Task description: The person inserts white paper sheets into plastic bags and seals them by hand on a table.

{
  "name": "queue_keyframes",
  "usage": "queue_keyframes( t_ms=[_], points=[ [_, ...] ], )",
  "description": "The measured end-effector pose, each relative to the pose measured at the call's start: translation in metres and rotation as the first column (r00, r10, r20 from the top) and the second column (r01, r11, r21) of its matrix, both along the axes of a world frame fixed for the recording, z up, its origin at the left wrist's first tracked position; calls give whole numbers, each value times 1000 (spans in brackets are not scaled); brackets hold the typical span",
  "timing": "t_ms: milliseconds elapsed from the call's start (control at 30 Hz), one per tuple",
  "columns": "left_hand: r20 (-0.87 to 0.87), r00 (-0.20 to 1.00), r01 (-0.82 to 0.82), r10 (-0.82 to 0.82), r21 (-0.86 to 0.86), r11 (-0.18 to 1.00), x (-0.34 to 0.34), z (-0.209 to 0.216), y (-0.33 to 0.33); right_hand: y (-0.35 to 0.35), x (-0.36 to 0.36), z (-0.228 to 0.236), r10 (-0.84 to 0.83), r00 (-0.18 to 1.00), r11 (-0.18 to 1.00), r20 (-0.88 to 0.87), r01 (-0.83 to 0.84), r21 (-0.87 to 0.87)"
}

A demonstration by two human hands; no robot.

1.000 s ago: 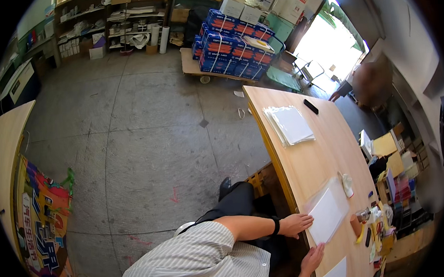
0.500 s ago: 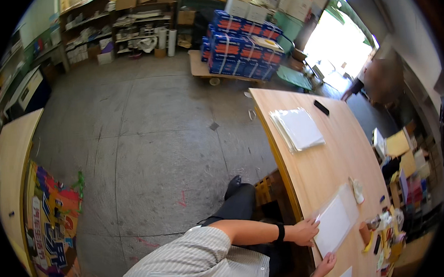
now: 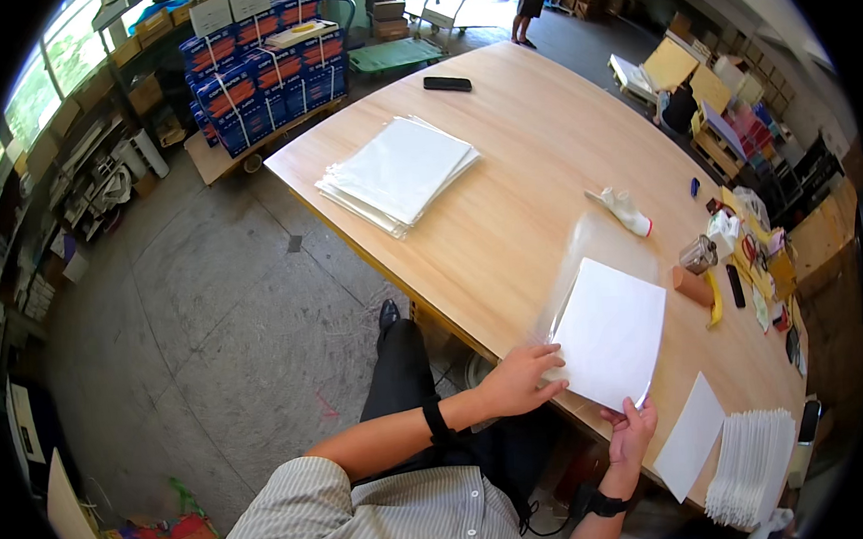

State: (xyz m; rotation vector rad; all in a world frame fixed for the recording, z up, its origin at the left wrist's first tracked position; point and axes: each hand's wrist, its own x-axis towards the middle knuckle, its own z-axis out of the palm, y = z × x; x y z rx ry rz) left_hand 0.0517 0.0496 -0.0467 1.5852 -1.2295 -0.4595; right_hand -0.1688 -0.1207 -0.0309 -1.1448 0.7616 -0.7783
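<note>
White paper [image 3: 611, 331] lies partly over or inside a clear plastic sleeve [image 3: 589, 240] on the table; which one I cannot tell. My right hand [image 3: 631, 432] pinches the paper's near right corner, thumb on top. My left hand [image 3: 523, 381] rests at the paper's near left edge, by the sleeve's rim, its thumb and fingers apart. Close to my right hand lie a loose white sheet [image 3: 690, 435] and a fanned stack of white paper pieces [image 3: 751, 467]. Beyond the sleeve is a white glove-like item [image 3: 625, 211] with a red edge.
The wooden table [image 3: 513, 150] carries a pile of plastic-covered white sheets [image 3: 398, 175] and a black phone-like object [image 3: 447, 84]. Several small tools and a brown cylinder [image 3: 690, 285] sit at right. Blue boxes [image 3: 270, 89] stand on a cart; a person [image 3: 531, 7] stands far off.
My view has swung to the right, bringing the fanned paper stack into sight. Both hands remain at the near edge of the paper, the left with its fingers more apart.
</note>
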Motion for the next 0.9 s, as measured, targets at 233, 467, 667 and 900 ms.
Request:
queue_keyframes(
  t_ms=[233,467,667,900],
  points=[
    [-657,752,-236,44,-207,949,1,21,4,14,12,27,-10,980,997,200,25,-73],
    [-937,301,-313,-175,-270,911,19,40,20,63,82,42,153,952,988,265,-139,-69],
    [-841,521,-655,144,-286,700,142,62,53,52,75,28,293,947,931,130,-252,-263],
    [-756,555,-707,347,-209,676,326,21,99,19,-3,-7,-8,999,953,-46,-6,-303]
  ],
)
